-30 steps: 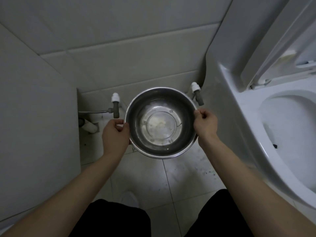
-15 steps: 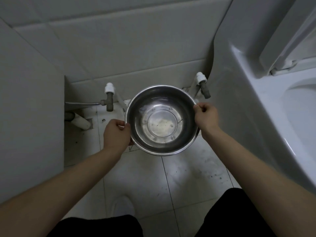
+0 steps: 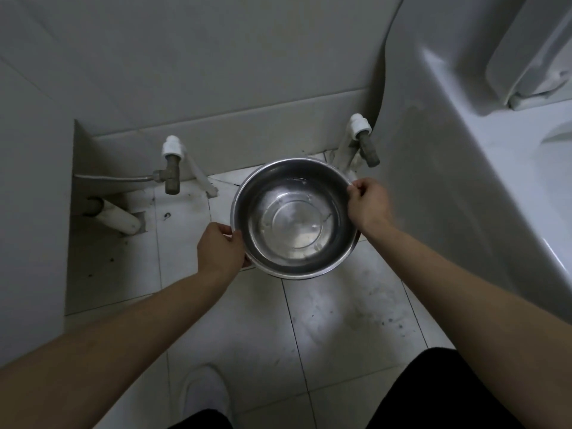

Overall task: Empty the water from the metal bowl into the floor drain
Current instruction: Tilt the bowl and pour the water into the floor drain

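Nearest you, one white shoe (image 3: 205,394) stands on the tiled floor (image 3: 340,320), well short of your hands. You carry one metal bowl (image 3: 294,216) with two grips. Your left hand (image 3: 220,247) is closed on the near-left rim, thumb over the edge. Your right hand (image 3: 368,203) pinches the far-right rim, fingers curled tight. Holding opposite sides likely keeps the bowl level, so the shallow water (image 3: 294,224) inside stays put; it lies clear over the bottom, and the bowl sits upright above the floor, not yet tipped.

Beyond your left grip, one pale pipe (image 3: 119,219) enters the floor at a dark opening; whether that is the drain, you cannot tell, and no grate shows elsewhere. Past the bowl, two valves with white caps stand against the wall: the left valve (image 3: 171,170) with a hose running left, and the right valve (image 3: 365,144) just beyond your right grip. To the right of that hand rises one white toilet (image 3: 464,150). Tipping looks like the next step once the bowl is over the drain.
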The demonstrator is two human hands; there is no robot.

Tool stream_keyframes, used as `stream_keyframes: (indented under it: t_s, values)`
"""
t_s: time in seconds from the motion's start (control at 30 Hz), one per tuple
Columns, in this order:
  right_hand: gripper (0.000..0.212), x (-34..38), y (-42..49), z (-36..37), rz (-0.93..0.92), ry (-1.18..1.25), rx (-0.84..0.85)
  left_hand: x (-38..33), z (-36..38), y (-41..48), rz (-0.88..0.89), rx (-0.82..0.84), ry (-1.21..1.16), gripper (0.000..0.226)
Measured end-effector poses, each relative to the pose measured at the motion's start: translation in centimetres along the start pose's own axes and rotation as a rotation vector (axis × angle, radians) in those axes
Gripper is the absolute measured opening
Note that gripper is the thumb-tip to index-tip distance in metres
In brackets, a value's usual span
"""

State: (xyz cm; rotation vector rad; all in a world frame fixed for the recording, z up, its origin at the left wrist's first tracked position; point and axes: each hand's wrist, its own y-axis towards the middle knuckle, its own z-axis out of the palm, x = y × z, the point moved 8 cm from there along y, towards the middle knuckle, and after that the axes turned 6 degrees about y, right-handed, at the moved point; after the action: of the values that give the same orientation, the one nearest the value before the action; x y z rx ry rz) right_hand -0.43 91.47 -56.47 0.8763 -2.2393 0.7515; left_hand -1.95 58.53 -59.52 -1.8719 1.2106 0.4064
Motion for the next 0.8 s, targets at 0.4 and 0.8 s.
stream_keyframes:
  t_s: [0.4, 0.8]
  values:
    - [0.021, -1.0, 2.2, 1.8, -0.008, -0.119, 0.047, 2.1, 2.8, 1.4, -0.033, 0.022, -0.029, 0.016]
    - [0.022, -2.9, 4.0, 3.8, 0.06, -0.024, 0.048, 3.3, 4.4, 4.0, -0.014, 0.024, -0.079, 0.015]
